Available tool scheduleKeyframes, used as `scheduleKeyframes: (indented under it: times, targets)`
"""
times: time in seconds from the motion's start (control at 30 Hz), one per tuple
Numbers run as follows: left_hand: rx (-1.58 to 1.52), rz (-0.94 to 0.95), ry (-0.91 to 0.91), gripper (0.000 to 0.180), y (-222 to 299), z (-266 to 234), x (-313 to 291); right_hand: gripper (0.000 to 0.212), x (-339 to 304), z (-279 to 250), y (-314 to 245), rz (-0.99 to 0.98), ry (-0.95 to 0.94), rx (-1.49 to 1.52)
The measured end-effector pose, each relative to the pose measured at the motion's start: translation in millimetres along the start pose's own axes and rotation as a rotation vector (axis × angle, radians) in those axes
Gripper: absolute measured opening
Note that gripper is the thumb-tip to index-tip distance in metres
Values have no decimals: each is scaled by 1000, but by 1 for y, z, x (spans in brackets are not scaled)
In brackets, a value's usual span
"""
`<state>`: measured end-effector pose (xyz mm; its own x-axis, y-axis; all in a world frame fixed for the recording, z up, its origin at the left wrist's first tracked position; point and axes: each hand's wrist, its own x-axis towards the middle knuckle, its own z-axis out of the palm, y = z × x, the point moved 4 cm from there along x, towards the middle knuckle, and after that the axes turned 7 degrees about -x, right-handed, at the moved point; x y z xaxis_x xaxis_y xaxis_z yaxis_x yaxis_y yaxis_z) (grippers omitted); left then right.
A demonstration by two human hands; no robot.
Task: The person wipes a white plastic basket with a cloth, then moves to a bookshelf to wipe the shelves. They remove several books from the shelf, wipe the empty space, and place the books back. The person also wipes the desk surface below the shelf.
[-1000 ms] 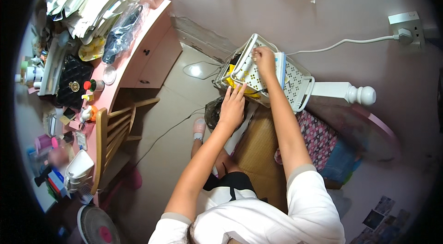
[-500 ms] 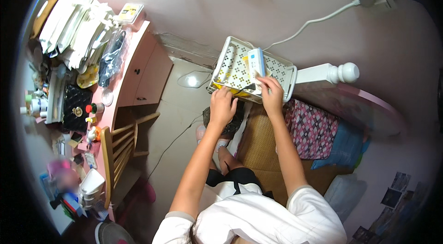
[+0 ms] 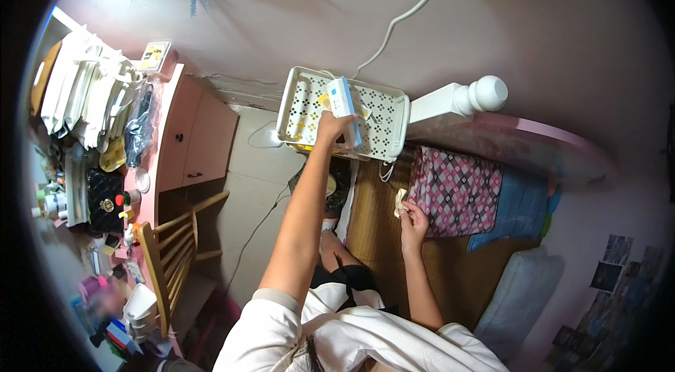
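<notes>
My left hand [image 3: 333,129] reaches into a white plastic basket [image 3: 385,136] with a patterned perforated bottom. Its fingers close on a slim blue-and-white box [image 3: 342,96], which leans inside the basket; part of the grip is hidden. Lower right, over the woven mat, my right hand [image 3: 415,228] pinches a small crumpled cream-coloured piece [image 3: 400,202], perhaps paper or a wrapper. A few yellow bits and a pale tube-like thing [image 3: 301,99] lie along the basket's left side.
A bed post [image 3: 460,100] stands right of the basket. The bed has a woven mat [image 3: 380,210] and a folded pink checked cloth [image 3: 457,193]. At left are a wooden chair [image 3: 165,266] and a cluttered pink desk [image 3: 169,140]. A dark bag [image 3: 337,186] sits below the basket.
My right hand has left the basket and moved down right over the bed with the crumpled piece. My left hand has shifted from the basket's front edge onto the box. The view has moved.
</notes>
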<state>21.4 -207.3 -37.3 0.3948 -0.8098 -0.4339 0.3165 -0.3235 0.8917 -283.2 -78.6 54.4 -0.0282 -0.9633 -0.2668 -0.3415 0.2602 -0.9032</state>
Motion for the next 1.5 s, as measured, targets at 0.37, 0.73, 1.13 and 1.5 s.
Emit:
scheduleKeyframes:
  times: [0.37, 0.73, 1.13, 1.5]
  targets:
    - [867, -49, 24, 42, 94, -65, -30, 17, 63, 55, -41, -346, -160, 0]
    - [1100, 665, -76, 50, 52, 20, -131, 28, 204, 153, -123, -773, -139, -819]
    - [1177, 536, -114, 68, -7, 20, -131, 21, 231, 164, -70, -764, -369, -1281]
    - [1343, 532, -186, 57, 8, 73, -71, 26, 206, 110, -99, -834, -89, -599]
